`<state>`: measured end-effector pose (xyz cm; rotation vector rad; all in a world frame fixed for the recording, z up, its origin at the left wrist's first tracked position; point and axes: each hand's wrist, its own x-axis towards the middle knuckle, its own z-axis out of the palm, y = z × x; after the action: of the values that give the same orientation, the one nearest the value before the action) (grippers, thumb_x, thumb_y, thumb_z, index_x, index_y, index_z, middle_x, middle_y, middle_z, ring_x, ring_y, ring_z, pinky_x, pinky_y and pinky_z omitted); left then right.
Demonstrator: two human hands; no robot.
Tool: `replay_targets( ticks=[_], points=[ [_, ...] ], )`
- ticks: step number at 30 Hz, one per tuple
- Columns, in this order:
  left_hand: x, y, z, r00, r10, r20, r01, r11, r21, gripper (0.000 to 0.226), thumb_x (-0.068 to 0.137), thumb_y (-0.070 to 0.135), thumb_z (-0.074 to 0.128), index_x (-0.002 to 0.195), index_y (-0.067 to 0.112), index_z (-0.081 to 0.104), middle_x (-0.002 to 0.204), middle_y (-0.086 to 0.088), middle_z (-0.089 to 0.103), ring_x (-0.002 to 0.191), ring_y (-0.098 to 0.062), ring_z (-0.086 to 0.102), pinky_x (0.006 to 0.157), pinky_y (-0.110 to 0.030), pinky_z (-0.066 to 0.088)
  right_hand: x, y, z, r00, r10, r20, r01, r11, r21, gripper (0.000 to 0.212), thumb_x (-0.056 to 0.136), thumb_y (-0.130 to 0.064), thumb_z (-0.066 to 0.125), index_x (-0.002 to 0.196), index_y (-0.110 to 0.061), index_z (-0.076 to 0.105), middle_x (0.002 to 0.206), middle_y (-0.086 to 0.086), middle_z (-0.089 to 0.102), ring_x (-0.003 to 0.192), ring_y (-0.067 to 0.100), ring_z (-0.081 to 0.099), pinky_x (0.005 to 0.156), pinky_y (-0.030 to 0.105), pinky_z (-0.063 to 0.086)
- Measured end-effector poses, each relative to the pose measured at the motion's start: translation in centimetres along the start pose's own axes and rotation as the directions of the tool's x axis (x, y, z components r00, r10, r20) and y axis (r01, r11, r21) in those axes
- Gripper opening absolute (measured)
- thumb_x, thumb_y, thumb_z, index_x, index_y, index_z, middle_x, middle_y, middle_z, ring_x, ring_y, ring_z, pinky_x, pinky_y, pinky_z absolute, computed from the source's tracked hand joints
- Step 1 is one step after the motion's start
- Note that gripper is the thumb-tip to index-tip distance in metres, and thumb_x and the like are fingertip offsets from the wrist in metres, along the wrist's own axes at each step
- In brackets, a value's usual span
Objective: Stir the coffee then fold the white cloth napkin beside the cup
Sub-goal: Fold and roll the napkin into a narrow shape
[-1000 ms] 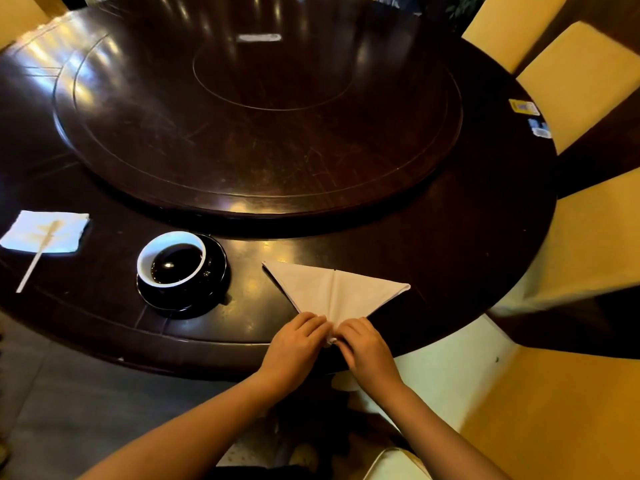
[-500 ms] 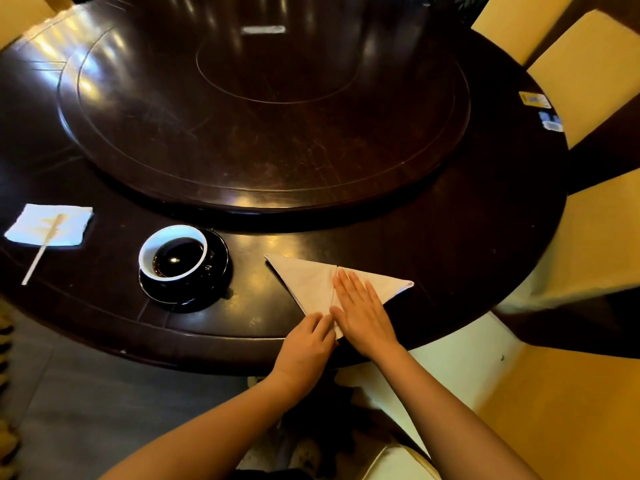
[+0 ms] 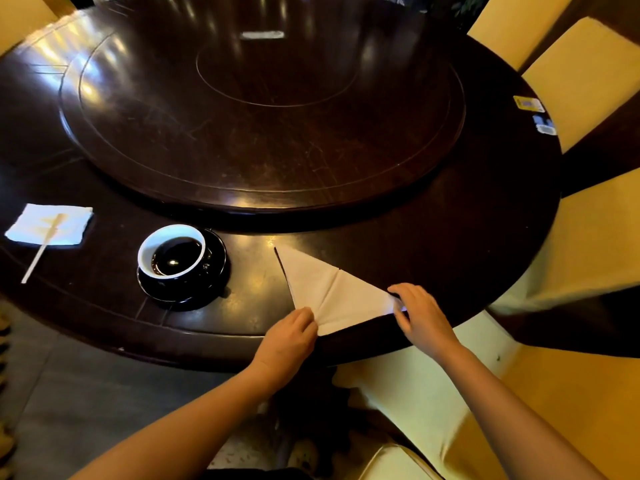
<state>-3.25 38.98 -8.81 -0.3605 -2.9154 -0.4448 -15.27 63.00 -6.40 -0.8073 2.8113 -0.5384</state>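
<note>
Head view | white napkin point(image 3: 332, 292) folded into a triangle, lower centre of frame, right of coffee cup point(image 3: 171, 252) | left hand point(image 3: 287, 337) grip pinches near corner; right hand point(image 3: 420, 315) grip pinches right tip | stirrer point(image 3: 43, 245) lies aside, stirring likely done; folding unfinished

Both forearms are bare to the elbow, with no sleeves, rings or watch

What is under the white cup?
A black saucer sits under the cup, on the table. The saucer's middle is covered by the cup.
</note>
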Motion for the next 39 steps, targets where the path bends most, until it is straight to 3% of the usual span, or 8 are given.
replay_targets(
  ticks=[4,9,16,21,25,30,35,39],
  points=[
    [-0.6,-0.7,-0.4,1.0,-0.011,-0.01,0.011,1.0,-0.021,0.026,0.067,0.012,0.075,0.085,0.009,0.057,0.097,-0.013,0.065,0.078,-0.025,0.067,0.059,-0.029,0.056,-2.8,-0.6,0.6,0.992,-0.053,0.117,0.041,0.994,0.098,0.053,0.085,-0.012,0.059,0.134,-0.019,0.038,0.133,0.0,0.043,0.121,0.015,0.043,0.098,0.021,0.039],
    [-0.9,-1.2,-0.7,1.0,0.014,-0.008,-0.014,0.999,-0.044,0.026,0.072,0.02,0.069,0.089,0.01,0.053,0.104,-0.014,0.064,0.076,-0.023,0.066,0.062,-0.026,0.054,-5.6,-0.6,2.1,0.978,-0.133,0.163,0.135,0.991,-0.001,0.06,0.084,-0.005,0.059,0.136,-0.022,0.036,0.133,0.001,0.039,0.12,0.016,0.043,0.096,0.019,0.039],
    [-1.0,-2.0,-0.9,0.995,0.033,0.097,-0.02,0.991,-0.135,0.023,0.079,0.023,0.061,0.093,0.016,0.044,0.111,-0.017,0.061,0.106,-0.032,0.061,0.078,-0.04,0.058,-6.3,-1.1,1.3,0.976,-0.206,-0.075,0.203,0.978,-0.052,0.031,0.074,-0.007,0.07,0.103,-0.016,0.063,0.093,0.003,0.062,0.085,0.017,0.06,0.069,0.021,0.051],
    [-1.1,-2.1,-1.1,0.997,-0.004,0.08,0.008,0.999,-0.048,0.028,0.077,0.041,0.059,0.087,0.016,0.052,0.102,-0.009,0.065,0.1,-0.027,0.062,0.085,-0.035,0.052,-2.8,-3.6,-2.8,0.952,-0.224,-0.207,0.257,0.954,0.152,0.016,0.082,-0.023,0.053,0.086,-0.012,0.063,0.086,0.002,0.062,0.083,0.018,0.054,0.075,0.023,0.039],
    [-1.5,-1.9,-0.8,0.988,-0.155,-0.024,0.154,0.987,-0.055,0.027,0.079,0.05,0.05,0.082,0.023,0.049,0.093,0.003,0.061,0.093,-0.015,0.047,0.089,-0.029,0.035,2.3,-7.4,-4.1,0.981,-0.104,-0.166,0.162,0.908,0.387,0.025,0.085,-0.031,0.05,0.09,-0.01,0.063,0.091,0.003,0.065,0.088,0.015,0.059,0.076,0.028,0.044],
    [-0.8,-0.9,-1.0,0.901,-0.432,-0.03,0.419,0.888,-0.19,0.034,0.081,0.046,0.042,0.092,0.019,0.059,0.087,0.002,0.06,0.086,-0.021,0.052,0.078,-0.028,0.026,9.5,-11.3,-2.2,0.995,-0.009,-0.104,0.057,0.878,0.474,0.025,0.094,-0.028,0.048,0.086,-0.008,0.061,0.082,0.01,0.064,0.077,0.022,0.06,0.068,0.039,0.045],
    [-0.4,-0.9,-1.0,0.746,-0.666,0.006,0.611,0.681,-0.404,0.029,0.084,0.035,0.058,0.112,0.025,0.054,0.094,0.003,0.058,0.093,-0.019,0.048,0.072,-0.022,0.018,14.1,-12.0,1.9,0.995,0.092,-0.04,-0.067,0.908,0.414,0.025,0.094,-0.028,0.045,0.08,-0.012,0.057,0.082,0.007,0.061,0.081,0.026,0.058,0.066,0.037,0.04],
    [-0.2,0.0,-1.1,0.699,-0.715,0.015,0.647,0.623,-0.44,0.014,0.085,0.029,0.061,0.094,0.019,0.061,0.087,0.005,0.059,0.091,-0.019,0.05,0.078,-0.028,0.027,14.7,-11.7,4.5,0.982,0.18,-0.052,-0.164,0.961,0.224,0.026,0.095,-0.029,0.043,0.101,-0.008,0.058,0.104,0.014,0.063,0.099,0.031,0.056,0.078,0.039,0.042]
  ],
)
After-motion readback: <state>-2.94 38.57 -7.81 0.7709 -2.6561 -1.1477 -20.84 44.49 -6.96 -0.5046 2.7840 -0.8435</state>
